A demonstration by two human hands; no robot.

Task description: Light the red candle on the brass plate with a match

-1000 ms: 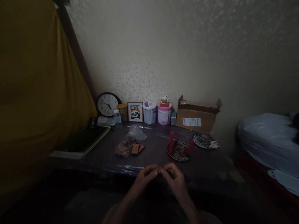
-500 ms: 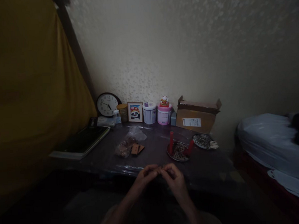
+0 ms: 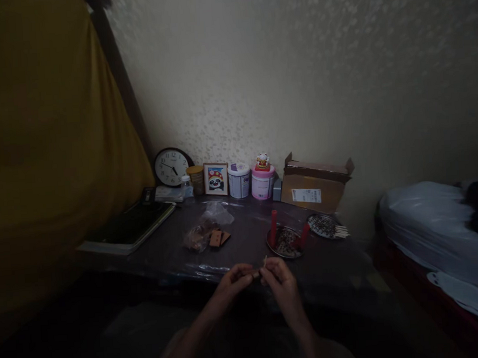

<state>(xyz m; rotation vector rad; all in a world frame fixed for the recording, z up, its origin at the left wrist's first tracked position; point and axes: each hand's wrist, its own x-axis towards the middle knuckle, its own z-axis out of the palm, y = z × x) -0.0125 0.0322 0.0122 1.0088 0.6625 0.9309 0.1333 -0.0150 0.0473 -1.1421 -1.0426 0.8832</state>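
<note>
My left hand [image 3: 237,279] is closed on a small brown matchbox [image 3: 255,274], which its fingers mostly cover. Close beside it, my right hand [image 3: 279,278] pinches a thin pale matchstick [image 3: 265,260] that sticks up above the fingertips. Both hands are at the near edge of the table. Beyond them, two more brown matchboxes [image 3: 215,238] lie by a clear plastic bag [image 3: 197,236]. A round plate [image 3: 284,255] holds a tall red candle [image 3: 274,228], a shorter red candle [image 3: 305,234] and dark and pale bits.
Farther right lies a second plate [image 3: 320,220] with pale sticks on its rim. Along the wall stand a clock [image 3: 172,167], a framed panda picture [image 3: 216,179], two tubs [image 3: 239,181] and an opened cardboard box [image 3: 312,188]. A yellow curtain [image 3: 58,130] hangs at left.
The right hand has come slightly away from the left, and a matchstick now shows upright in its fingers. The matchbox has stayed with the left hand.
</note>
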